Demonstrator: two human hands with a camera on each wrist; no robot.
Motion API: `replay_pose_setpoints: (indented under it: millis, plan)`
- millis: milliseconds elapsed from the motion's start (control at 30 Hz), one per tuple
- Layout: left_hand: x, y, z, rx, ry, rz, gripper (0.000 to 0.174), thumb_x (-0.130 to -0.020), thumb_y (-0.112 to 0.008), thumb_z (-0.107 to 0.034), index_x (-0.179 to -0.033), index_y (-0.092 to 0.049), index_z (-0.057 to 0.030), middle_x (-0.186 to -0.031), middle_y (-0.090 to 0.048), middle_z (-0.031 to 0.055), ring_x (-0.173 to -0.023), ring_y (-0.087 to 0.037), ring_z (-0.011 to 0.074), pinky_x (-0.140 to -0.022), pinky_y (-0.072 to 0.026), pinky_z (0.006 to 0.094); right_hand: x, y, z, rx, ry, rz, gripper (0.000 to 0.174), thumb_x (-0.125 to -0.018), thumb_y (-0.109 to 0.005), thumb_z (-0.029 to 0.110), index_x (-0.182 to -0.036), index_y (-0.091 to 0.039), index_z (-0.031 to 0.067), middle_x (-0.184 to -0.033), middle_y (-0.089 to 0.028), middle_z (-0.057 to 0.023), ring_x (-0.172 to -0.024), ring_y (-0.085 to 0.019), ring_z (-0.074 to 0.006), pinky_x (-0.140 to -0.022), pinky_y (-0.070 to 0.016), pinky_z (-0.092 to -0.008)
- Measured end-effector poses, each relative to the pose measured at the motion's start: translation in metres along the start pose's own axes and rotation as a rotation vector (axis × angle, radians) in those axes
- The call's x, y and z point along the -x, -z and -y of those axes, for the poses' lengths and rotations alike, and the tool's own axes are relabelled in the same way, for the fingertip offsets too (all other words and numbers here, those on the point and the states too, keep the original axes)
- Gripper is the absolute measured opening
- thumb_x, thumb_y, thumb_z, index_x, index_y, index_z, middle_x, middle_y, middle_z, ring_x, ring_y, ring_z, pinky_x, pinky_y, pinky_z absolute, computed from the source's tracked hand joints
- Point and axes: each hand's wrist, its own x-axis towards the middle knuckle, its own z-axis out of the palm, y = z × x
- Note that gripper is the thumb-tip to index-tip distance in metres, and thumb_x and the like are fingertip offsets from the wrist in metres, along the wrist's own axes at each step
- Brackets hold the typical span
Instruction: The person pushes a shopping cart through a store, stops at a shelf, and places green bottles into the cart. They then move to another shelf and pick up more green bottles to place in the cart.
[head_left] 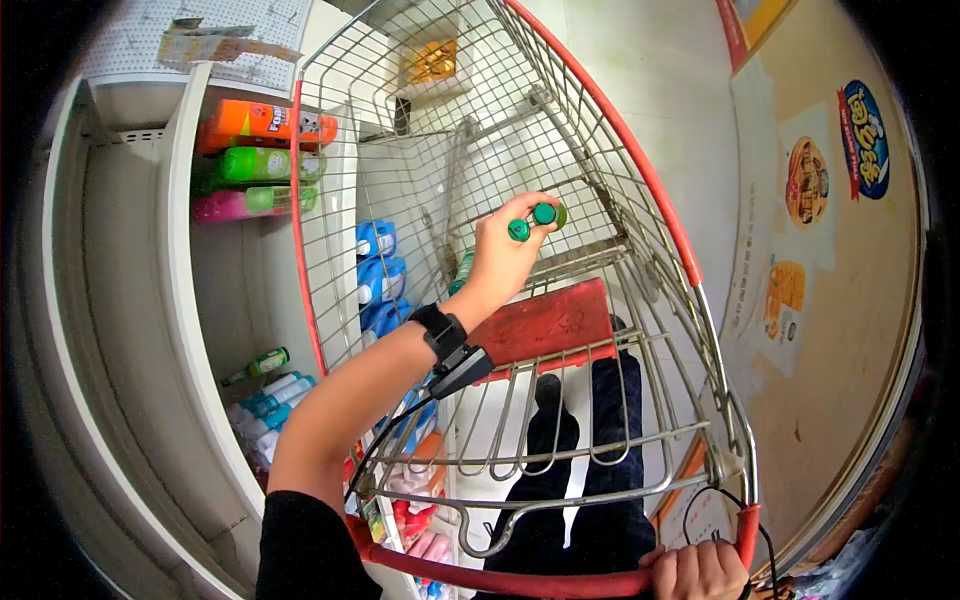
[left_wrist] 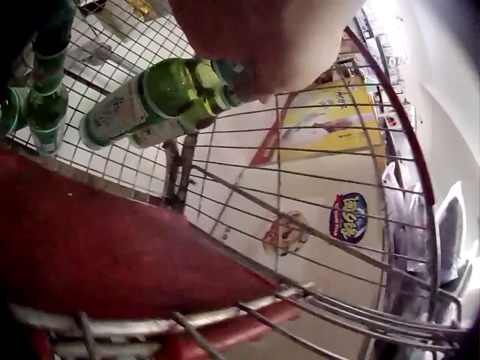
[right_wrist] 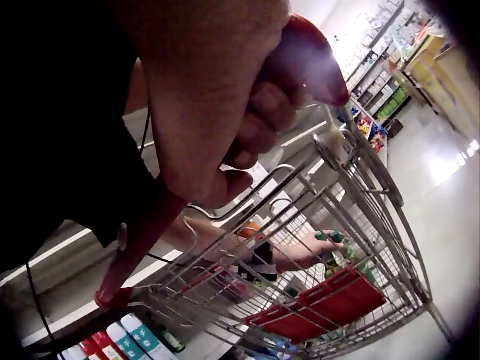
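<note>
With the fingers of my left grip (head_left: 508, 245) curled round them near their caps (head_left: 518, 231), I hold two green bottles (left_wrist: 161, 94) within the wire basket of a shopping cart (head_left: 640, 150). The pair tilt side by side, touching; I cannot tell whether their bases rest on the mesh. More green bottles (left_wrist: 46, 120) show near them, partly in shadow. My right grip (head_left: 700, 572) is wrapped around the cart's red handle (head_left: 500, 582), close to its right end. A black strap (head_left: 440, 333) circles my left wrist, and a red panel (head_left: 545, 325) spans the basket between the held bottles and the handle. To the left, a white shelf (head_left: 177, 230) runs alongside, with an orange bottle (head_left: 265, 122), a green one and a pink one lined up by the cart's side; blue packages (head_left: 382, 280) show through the wires. To the right stands a board printed with a burger picture (head_left: 805, 182) and a blue logo (head_left: 865, 140). Below, my dark trousers (head_left: 615, 430) show through the bars.
</note>
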Motion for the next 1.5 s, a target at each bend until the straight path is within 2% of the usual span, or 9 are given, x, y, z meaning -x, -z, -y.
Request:
replay_pose_setpoints:
  millis: [267, 300, 433, 767, 967, 1133, 1233, 1333, 1500]
  plan:
    - [0.007, 0.0, 0.033, -0.117, 0.004, 0.09, 0.028, -0.078, -0.063, 0.006, -0.104, -0.064, -0.0047, -0.096, -0.067, 0.0063, -0.088, -0.061, 0.0097, -0.075, -0.0472, 0.0244, 0.0, -0.001, 0.004, -0.016, -0.016, 0.027, 0.034, -0.089, -0.047, 0.006, -0.056, -0.039, 0.0114, -0.05, -0.035, 0.001, -0.042, -0.04, -0.0104, -0.041, -0.029, -0.0247]
    - [0.011, 0.003, 0.031, -0.094, -0.006, 0.127, 0.031, -0.078, -0.061, 0.009, -0.106, -0.062, -0.0039, -0.102, -0.066, 0.0073, -0.098, -0.061, 0.0123, -0.08, -0.0483, 0.0267, 0.0, -0.001, 0.004, -0.024, -0.018, 0.025, 0.034, -0.089, -0.048, 0.006, -0.056, -0.039, 0.0114, -0.05, -0.035, 0.0009, -0.042, -0.04, -0.0106, -0.041, -0.0292, -0.0249]
    - [0.029, 0.008, 0.044, -0.096, 0.054, 0.134, 0.033, -0.079, -0.056, 0.013, -0.109, -0.058, -0.0025, -0.109, -0.065, 0.0091, -0.109, -0.06, 0.0192, -0.091, -0.0474, 0.0323, -0.002, 0.001, 0.006, -0.04, -0.059, 0.008, 0.033, -0.089, -0.05, 0.006, -0.057, -0.04, 0.0107, -0.051, -0.036, 0.0005, -0.043, -0.041, -0.0114, -0.041, -0.03, -0.025]
    - [0.04, 0.014, 0.049, -0.253, -0.084, 0.452, 0.025, -0.071, -0.064, 0.005, -0.095, -0.06, -0.0014, -0.108, -0.063, 0.0143, -0.106, -0.058, 0.0316, -0.093, -0.0447, 0.0382, -0.003, -0.001, 0.011, -0.029, -0.08, 0.028, 0.033, -0.09, -0.047, 0.007, -0.058, -0.04, 0.01, -0.051, -0.037, -0.0005, -0.043, -0.043, -0.0127, -0.042, -0.0317, -0.0254]
    - [0.038, 0.031, 0.041, -0.364, -0.01, 0.688, 0.026, -0.074, -0.067, -0.002, -0.1, -0.062, -0.0032, -0.107, -0.063, 0.0128, -0.103, -0.059, 0.0282, -0.09, -0.0458, 0.0356, -0.003, 0.001, 0.012, -0.096, -0.103, 0.058, 0.033, -0.091, -0.046, 0.008, -0.058, -0.041, 0.0096, -0.051, -0.038, -0.0009, -0.043, -0.044, -0.0137, -0.042, -0.0329, -0.026]
    - [0.044, 0.094, -0.039, -0.156, 0.132, 0.54, 0.018, -0.086, -0.061, -0.007, -0.103, -0.063, -0.0028, -0.106, -0.063, 0.0077, -0.103, -0.058, 0.018, -0.089, -0.046, 0.0316, -0.001, -0.001, 0.015, -0.08, -0.105, 0.071, 0.03, -0.09, -0.046, 0.009, -0.06, -0.045, 0.0093, -0.053, -0.042, -0.0017, -0.045, -0.048, -0.0149, -0.044, -0.0377, -0.0256]
    - [0.073, 0.193, -0.068, -0.201, 0.122, 0.226, 0.015, -0.091, -0.055, -0.003, -0.104, -0.062, -0.0004, -0.1, -0.064, 0.0064, -0.094, -0.061, 0.0142, -0.085, -0.0473, 0.0278, -0.005, 0.003, 0.018, -0.038, -0.075, 0.135, 0.027, -0.088, -0.047, 0.008, -0.062, -0.048, 0.009, -0.056, -0.048, -0.0024, -0.049, -0.053, -0.016, -0.046, -0.041, -0.0256]
    - [0.124, 0.252, -0.053, -0.227, 0.044, -0.211, 0.015, -0.093, -0.051, -0.002, -0.104, -0.06, 0.0024, -0.095, -0.065, 0.0075, -0.085, -0.062, 0.0141, -0.081, -0.0489, 0.0263, -0.007, 0.002, 0.024, -0.035, -0.088, 0.145, 0.026, -0.087, -0.047, 0.004, -0.062, -0.049, 0.0091, -0.057, -0.049, -0.0027, -0.05, -0.053, -0.0166, -0.046, -0.0413, -0.0273]
    - [0.22, 0.311, 0.037, -0.178, 0.039, -0.592, 0.015, -0.094, -0.05, -0.004, -0.105, -0.058, 0.0028, -0.093, -0.064, 0.0101, -0.082, -0.062, 0.0157, -0.077, -0.0496, 0.0284, -0.002, 0.002, 0.034, -0.075, -0.136, 0.326, 0.019, -0.089, -0.05, 0.007, -0.07, -0.052, 0.0057, -0.062, -0.051, -0.0069, -0.054, -0.054, -0.0201, -0.05, -0.0434, -0.0319]
